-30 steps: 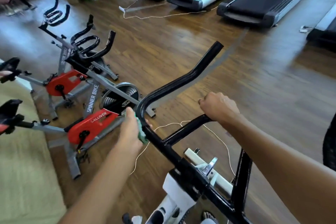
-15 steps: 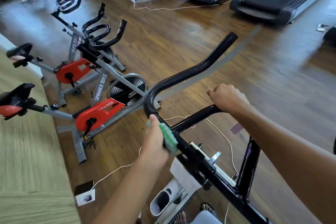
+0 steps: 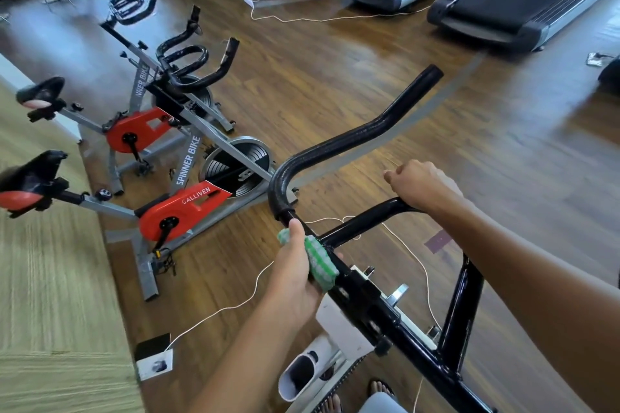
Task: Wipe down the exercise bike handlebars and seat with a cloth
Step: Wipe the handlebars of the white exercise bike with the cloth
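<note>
1. Head view shows two bare hands on one black handlebar. The left hand is wrapped around the main crossbar, just below the bend of the left horn, and presses one green and white cloth against the tube; the thumb lies along the bar, above the cloth.
2. The right hand is curled around the inner loop bar of the same handlebar, at its far curve, with no cloth in it.
3. The crossbar has its long axis from lower right to upper left. From the bend, the left horn points away to the upper right and rises at its tip.
4. The cloth is folded along the bar, with the same long axis as the crossbar.
5. Under the handlebar, one white bike frame is seen.
6. On the wooden floor to the left stand two red and grey spinner bikes; the handlebar of a third is behind them.
7. At the top, three treadmills lie side by side.
</note>
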The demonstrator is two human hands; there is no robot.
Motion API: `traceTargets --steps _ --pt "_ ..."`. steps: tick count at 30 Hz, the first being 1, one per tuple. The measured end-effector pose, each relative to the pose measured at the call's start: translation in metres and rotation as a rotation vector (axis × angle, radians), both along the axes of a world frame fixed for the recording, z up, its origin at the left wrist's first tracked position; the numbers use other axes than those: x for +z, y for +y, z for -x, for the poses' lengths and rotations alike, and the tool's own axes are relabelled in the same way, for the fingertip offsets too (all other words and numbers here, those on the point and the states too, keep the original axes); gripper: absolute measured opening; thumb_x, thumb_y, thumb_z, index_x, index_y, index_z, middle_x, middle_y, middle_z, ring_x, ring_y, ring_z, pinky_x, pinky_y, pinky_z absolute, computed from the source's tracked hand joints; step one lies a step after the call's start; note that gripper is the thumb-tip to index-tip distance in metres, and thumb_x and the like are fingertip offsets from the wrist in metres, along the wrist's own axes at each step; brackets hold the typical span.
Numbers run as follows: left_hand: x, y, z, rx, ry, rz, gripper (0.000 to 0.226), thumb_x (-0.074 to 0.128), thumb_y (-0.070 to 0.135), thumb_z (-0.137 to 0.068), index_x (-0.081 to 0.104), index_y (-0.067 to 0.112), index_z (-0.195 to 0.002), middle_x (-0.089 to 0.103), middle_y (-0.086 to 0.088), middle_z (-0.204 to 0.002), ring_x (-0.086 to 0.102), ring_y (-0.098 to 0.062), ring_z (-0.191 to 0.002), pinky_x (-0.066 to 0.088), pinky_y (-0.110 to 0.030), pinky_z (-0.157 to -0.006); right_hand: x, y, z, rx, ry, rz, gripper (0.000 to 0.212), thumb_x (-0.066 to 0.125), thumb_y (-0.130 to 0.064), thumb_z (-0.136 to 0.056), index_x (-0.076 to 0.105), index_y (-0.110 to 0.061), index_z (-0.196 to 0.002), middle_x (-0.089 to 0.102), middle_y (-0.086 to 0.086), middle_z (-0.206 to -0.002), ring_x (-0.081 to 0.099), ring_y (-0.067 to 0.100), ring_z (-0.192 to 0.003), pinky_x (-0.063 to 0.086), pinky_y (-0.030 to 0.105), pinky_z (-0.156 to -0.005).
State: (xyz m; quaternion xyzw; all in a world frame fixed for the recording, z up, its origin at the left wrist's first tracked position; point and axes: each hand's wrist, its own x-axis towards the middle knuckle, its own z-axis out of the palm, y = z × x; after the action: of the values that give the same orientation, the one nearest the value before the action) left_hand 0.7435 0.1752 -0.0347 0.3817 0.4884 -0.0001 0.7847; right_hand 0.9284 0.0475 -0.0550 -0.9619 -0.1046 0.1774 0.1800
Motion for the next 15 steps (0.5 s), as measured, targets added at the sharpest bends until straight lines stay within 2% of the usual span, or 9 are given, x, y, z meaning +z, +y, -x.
traceTargets --steps 4,6,8,10,12,13,15 --pt "-0.004 0.022 -0.001 0.061 -0.037 -0.137 0.052 0.042 0.051 -0.101 0.055 0.005 -0.121 0.068 -0.018 -0.108 0.070 -0.030 -0.091 0.060 -0.042 -0.075 0.003 0.000 0.004 -0.015 -0.022 -0.011 0.044 0.039 -0.046 -0.101 0.063 -0.013 -0.086 0.063 0.009 -0.087 0.061 0.032 -0.081 0.052 0.041 -0.078" --pt "-0.006 0.036 0.000 0.128 -0.042 -0.250 0.049 0.046 0.051 -0.099 0.053 0.009 -0.124 0.068 -0.016 -0.105 0.070 -0.028 -0.085 0.059 -0.041 -0.072 0.003 -0.001 0.008 -0.046 -0.077 -0.067 0.042 0.040 -0.044 -0.101 0.063 -0.015 -0.081 0.064 0.009 -0.082 0.062 0.032 -0.076 0.055 0.045 -0.079" --pt "-0.002 0.048 0.004 0.207 -0.084 -0.417 0.045 0.057 0.047 -0.095 0.049 0.014 -0.125 0.064 -0.011 -0.101 0.066 -0.020 -0.076 0.056 -0.035 -0.066 0.006 -0.004 0.011 -0.085 -0.140 -0.186 0.038 0.044 -0.041 -0.101 0.062 -0.016 -0.078 0.064 0.007 -0.078 0.062 0.030 -0.073 0.056 0.046 -0.076" --pt "0.012 0.057 0.003 0.234 -0.175 -0.539 0.041 0.066 0.032 -0.093 0.048 0.015 -0.126 0.063 -0.007 -0.100 0.063 -0.017 -0.074 0.055 -0.033 -0.065 0.012 -0.006 0.016 -0.088 -0.203 -0.403 0.030 0.050 -0.039 -0.100 0.064 -0.020 -0.080 0.066 0.000 -0.078 0.063 0.023 -0.074 0.056 0.042 -0.074" --pt "0.036 0.059 -0.010 0.140 -0.311 -0.487 0.036 0.063 0.011 -0.093 0.047 0.013 -0.125 0.068 -0.011 -0.100 0.066 -0.020 -0.074 0.060 -0.037 -0.067 0.024 -0.002 0.024 -0.060 -0.181 -0.659 0.020 0.058 -0.038 -0.098 0.069 -0.024 -0.089 0.070 -0.005 -0.084 0.067 0.016 -0.083 0.054 0.032 -0.077" --pt "0.048 0.057 -0.020 0.038 -0.371 -0.413 0.033 0.059 0.005 -0.093 0.049 0.011 -0.125 0.071 -0.014 -0.103 0.068 -0.023 -0.077 0.060 -0.041 -0.073 0.030 0.004 0.028 -0.034 -0.098 -0.782 0.018 0.061 -0.040 -0.096 0.070 -0.025 -0.094 0.072 -0.003 -0.090 0.068 0.015 -0.089 0.054 0.030 -0.081" --pt "0.068 0.049 -0.043 -0.188 -0.430 -0.246 0.027 0.050 0.005 -0.095 0.057 0.007 -0.121 0.073 -0.016 -0.106 0.069 -0.026 -0.085 0.056 -0.047 -0.092 0.042 0.018 0.035 0.048 0.199 -1.009 0.030 0.062 -0.049 -0.092 0.070 -0.027 -0.111 0.073 -0.003 -0.108 0.067 0.012 -0.105 0.051 0.036 -0.100"
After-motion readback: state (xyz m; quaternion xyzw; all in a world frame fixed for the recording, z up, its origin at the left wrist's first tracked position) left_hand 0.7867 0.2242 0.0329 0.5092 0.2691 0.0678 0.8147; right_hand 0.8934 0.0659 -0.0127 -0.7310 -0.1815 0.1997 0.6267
